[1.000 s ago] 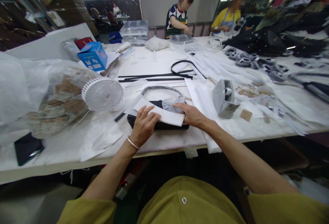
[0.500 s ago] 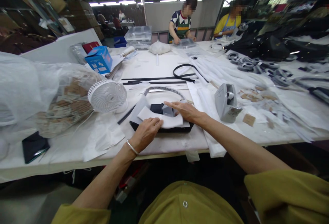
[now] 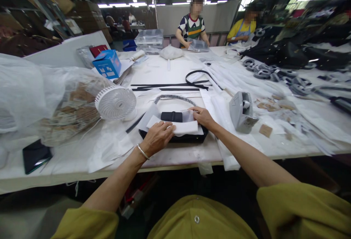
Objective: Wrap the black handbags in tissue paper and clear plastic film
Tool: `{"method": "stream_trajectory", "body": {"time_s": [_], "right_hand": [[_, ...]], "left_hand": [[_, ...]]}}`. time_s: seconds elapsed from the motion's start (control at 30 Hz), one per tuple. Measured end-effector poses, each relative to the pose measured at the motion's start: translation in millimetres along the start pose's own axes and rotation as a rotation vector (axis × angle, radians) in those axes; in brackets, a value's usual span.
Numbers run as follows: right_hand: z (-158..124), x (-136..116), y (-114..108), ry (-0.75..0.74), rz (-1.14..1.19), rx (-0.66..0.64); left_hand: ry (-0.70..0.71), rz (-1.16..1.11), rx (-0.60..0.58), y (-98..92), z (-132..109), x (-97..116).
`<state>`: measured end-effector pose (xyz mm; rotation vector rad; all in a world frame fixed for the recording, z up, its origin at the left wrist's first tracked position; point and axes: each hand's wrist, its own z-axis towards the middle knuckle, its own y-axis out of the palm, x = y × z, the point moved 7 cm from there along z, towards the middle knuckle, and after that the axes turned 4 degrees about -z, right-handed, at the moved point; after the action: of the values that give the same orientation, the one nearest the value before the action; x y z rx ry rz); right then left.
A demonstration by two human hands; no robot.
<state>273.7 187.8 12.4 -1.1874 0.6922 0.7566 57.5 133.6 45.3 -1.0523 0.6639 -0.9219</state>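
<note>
A black handbag (image 3: 175, 137) lies flat near the table's front edge, its grey curved handle (image 3: 173, 97) arching behind it. A folded white sheet (image 3: 183, 127) rests across the bag. My left hand (image 3: 158, 138) presses on the sheet's left end with its fingers curled over the edge. My right hand (image 3: 203, 116) holds the sheet's right end at the bag's upper right corner, fingers bent around it. A black flap (image 3: 171, 116) of the bag shows between my hands.
A white desk fan (image 3: 115, 102) and a plastic-wrapped bundle (image 3: 68, 103) stand to the left, a dark phone (image 3: 35, 155) near the front edge. A grey tape dispenser (image 3: 241, 110) sits to the right. Black straps (image 3: 170, 84) lie behind. Two people work at the far end.
The white sheet has been folded narrower across the bag, uncovering the black flap. My right hand pulled back to the bag's right corner; my left hand shifted slightly right.
</note>
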Motion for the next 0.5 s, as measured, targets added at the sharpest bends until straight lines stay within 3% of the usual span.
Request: {"method": "stream_trajectory", "body": {"time_s": [0.1, 0.27, 0.37, 0.5], "right_hand": [[-2, 14, -1, 0.244, 0.260, 0.008], [-4, 15, -1, 0.282, 0.370, 0.021], [-6, 3, -2, 0.163, 0.223, 0.015], [-16, -33, -7, -0.213, 0.019, 0.010]], "left_hand": [[-0.002, 0.009, 0.016, 1.6, 2, 0], [-0.011, 0.032, -0.006, 1.0, 11, 9], [-0.002, 0.031, -0.045, 2.0, 13, 15], [-0.097, -0.062, -0.012, -0.9, 12, 11]]}}
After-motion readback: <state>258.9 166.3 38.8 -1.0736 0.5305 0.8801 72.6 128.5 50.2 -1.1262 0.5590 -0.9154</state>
